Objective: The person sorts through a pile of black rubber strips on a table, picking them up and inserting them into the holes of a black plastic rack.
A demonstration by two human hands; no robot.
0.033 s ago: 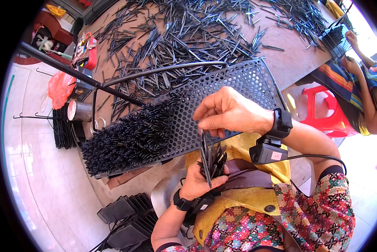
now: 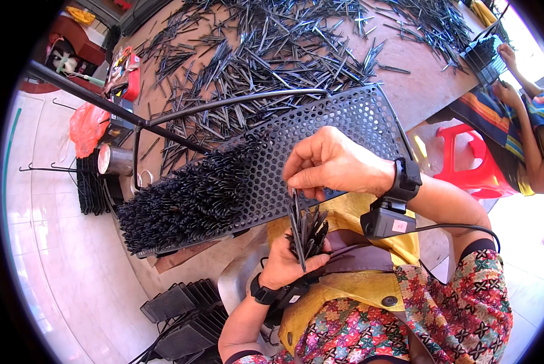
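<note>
In front of my body my left hand (image 2: 278, 265) is closed around a bundle of thin black strips (image 2: 312, 233), which point upward from the fist. One longer black strip (image 2: 297, 227) stands along the bundle's left side. My right hand (image 2: 335, 164) is just above, thumb and fingers pinched at that strip's top end. Beyond my hands, a black perforated tray (image 2: 351, 115) lies slanted at the table's edge. Its left part is densely filled with upright black strips (image 2: 184, 203); bare holes show on the right.
Loose black strips (image 2: 272, 54) cover much of the table. A dark metal bar (image 2: 117, 111) crosses over the tray's left side. A tin (image 2: 115, 161) and a red plastic bag (image 2: 89, 128) are at left. Black mesh racks (image 2: 184, 321) stand below. At right are a red stool (image 2: 466, 161) and another person's hands (image 2: 507, 94).
My right hand's fingers have shifted very slightly to the right, still pinched at the strip's top. My left hand and the bundle look the same.
</note>
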